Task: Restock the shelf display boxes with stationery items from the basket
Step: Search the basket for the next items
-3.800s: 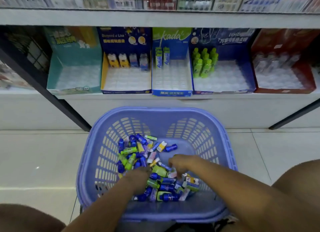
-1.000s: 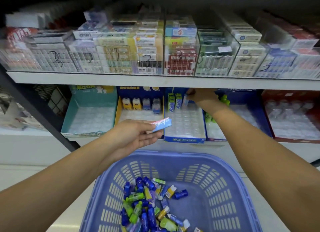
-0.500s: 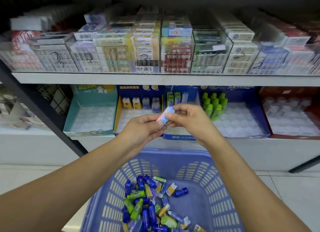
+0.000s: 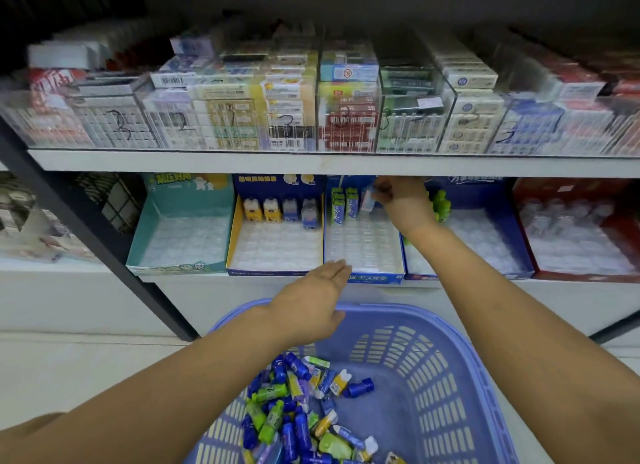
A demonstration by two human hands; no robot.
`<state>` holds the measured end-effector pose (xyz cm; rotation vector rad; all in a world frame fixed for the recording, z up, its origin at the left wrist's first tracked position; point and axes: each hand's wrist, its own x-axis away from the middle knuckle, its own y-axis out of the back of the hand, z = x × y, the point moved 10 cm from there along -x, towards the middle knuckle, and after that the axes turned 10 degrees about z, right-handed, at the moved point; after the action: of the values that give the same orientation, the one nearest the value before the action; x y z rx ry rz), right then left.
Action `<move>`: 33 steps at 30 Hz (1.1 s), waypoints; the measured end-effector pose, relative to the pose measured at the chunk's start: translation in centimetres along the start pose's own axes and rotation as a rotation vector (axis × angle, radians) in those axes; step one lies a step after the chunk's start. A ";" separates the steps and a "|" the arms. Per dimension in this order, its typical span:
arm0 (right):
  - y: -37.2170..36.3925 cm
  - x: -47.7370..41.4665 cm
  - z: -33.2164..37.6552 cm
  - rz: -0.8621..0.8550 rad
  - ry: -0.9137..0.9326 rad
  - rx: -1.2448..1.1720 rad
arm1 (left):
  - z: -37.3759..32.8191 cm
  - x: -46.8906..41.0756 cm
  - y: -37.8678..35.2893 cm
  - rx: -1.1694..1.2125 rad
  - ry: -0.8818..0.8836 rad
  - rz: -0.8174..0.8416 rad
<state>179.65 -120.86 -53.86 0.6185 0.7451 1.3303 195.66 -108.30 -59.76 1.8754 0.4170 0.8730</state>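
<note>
A purple plastic basket (image 4: 460,387) stands on the floor below the shelf, holding a heap of small blue, green and yellow stationery items (image 4: 298,415). My right hand (image 4: 401,200) reaches into the back row of the middle blue display box (image 4: 367,276) and pinches a pale blue-and-pink eraser (image 4: 367,200) beside two green-and-blue ones (image 4: 343,204) standing there. My left hand (image 4: 311,297) hovers flat above the basket's far rim, fingers straight, holding nothing.
On the lower shelf stand a teal box (image 4: 173,266), a yellow-edged box (image 4: 273,273) with a few small bottles, a blue box (image 4: 485,242) with green bottles and a red box (image 4: 581,273). The upper shelf (image 4: 311,162) hangs low over them.
My right hand took the eraser from my left hand and carried it to the back of the middle box. My left hand let go, flattened and dropped toward the basket.
</note>
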 end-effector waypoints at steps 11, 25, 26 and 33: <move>-1.8 -0.3 0.6 0.268 -0.127 0.308 | 0.1 0.0 -0.1 0.020 -0.017 0.040; -12.0 15.5 1.4 0.793 -0.030 0.217 | 0.6 2.2 -5.7 0.074 0.145 0.086; -14.2 17.4 0.1 0.916 -0.077 0.250 | 1.1 2.2 -7.5 0.078 0.180 0.123; -24.3 26.1 -8.5 1.239 -0.223 0.441 | 3.9 3.7 -20.5 0.265 0.333 0.344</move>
<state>190.21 -98.78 -81.10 1.7252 0.4350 2.1573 202.86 -99.13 -77.47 2.0845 0.4345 1.4320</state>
